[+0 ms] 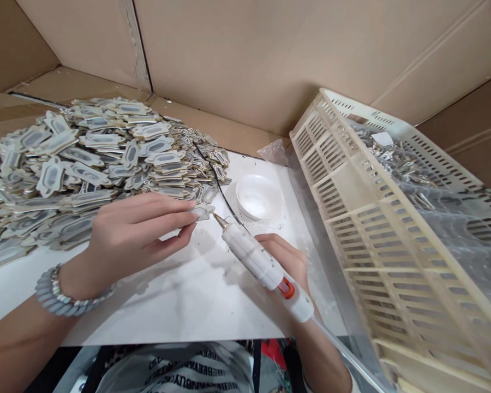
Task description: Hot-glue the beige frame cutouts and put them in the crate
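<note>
My left hand (143, 224) pinches a small flat grey plaque (203, 211) with a shaped edge between thumb and fingers, just above the white work surface. In my right hand (284, 256) is a white hot glue gun (251, 256), its body hiding most of the fingers. The gun's metal nozzle points up and left, its tip right beside the plaque's edge; whether they touch I cannot tell. A clear glue stick (347, 352) runs out of the gun's rear. Left of and behind my left hand lies a large heap of similar plaques (85, 158).
A small white bowl (259, 196) stands behind the glue gun. A black cord (223, 191) runs past it to the heap. On the right, a cream plastic crate (364, 234) holds plastic bags and small metallic pieces. Cardboard walls (229, 60) rise at the back.
</note>
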`<state>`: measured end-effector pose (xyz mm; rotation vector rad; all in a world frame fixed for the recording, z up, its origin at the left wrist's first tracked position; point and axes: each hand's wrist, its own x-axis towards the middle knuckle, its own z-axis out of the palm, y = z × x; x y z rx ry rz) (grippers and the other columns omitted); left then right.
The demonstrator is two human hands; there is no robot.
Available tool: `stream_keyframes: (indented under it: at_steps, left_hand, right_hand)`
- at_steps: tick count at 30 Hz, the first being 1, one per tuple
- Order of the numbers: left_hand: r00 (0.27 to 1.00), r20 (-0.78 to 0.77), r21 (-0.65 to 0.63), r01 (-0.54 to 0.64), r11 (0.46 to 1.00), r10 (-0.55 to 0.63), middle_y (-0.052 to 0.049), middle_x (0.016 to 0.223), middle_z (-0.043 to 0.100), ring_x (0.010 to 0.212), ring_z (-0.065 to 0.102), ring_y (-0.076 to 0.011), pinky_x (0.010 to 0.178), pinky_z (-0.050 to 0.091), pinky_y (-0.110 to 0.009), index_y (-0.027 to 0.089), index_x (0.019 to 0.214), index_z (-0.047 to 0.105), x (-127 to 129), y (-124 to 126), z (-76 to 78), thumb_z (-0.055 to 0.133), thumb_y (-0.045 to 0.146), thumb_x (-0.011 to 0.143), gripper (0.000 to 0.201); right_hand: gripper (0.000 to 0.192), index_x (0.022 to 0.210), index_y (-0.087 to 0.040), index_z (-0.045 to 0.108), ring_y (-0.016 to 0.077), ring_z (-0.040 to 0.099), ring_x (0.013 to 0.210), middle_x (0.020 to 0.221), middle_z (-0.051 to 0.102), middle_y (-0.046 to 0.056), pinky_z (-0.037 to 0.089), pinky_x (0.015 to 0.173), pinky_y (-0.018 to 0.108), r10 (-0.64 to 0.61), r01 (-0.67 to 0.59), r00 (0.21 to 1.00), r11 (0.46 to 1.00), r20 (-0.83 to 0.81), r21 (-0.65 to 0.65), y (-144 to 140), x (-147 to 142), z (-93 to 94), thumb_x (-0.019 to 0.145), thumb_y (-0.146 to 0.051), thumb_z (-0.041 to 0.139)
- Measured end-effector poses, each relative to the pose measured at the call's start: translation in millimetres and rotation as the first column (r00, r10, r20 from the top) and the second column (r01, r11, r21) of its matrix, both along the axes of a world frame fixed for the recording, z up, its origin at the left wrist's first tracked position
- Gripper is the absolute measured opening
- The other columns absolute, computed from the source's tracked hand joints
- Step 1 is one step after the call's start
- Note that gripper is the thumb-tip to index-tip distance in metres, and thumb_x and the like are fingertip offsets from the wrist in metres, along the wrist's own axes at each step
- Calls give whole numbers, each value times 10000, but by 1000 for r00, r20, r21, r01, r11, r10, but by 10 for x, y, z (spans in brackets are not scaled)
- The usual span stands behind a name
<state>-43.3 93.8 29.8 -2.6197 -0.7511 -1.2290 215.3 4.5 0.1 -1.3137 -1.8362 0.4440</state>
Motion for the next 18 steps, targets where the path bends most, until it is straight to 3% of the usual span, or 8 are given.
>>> stream_keyframes:
  at_steps: [7, 18]
  left_hand:
    - [999, -19, 0, -25, 1000, 25, 40, 949, 791, 797, 762, -158, 799, 677, -312, 297, 945, 676, -2, -29, 11, 706, 178, 892, 134]
    - [999, -29, 52, -18, 998, 19, 30, 947, 793, 782, 764, -161, 756, 688, -306, 295, 960, 677, -2, -33, -10, 729, 180, 883, 148]
  right_hand:
    - [123, 870, -229, 650, 183, 733, 771, 925, 778, 33, 458, 639, 302, 85, -86, 993, 996, 81, 17, 5, 20, 16, 892, -191, 535]
    - [129, 853, -216, 664, 170, 708, 723, 893, 764, 29, 444, 618, 299, 60, -62, 994, 998, 94, 16, 9, -15, 27, 868, -183, 540]
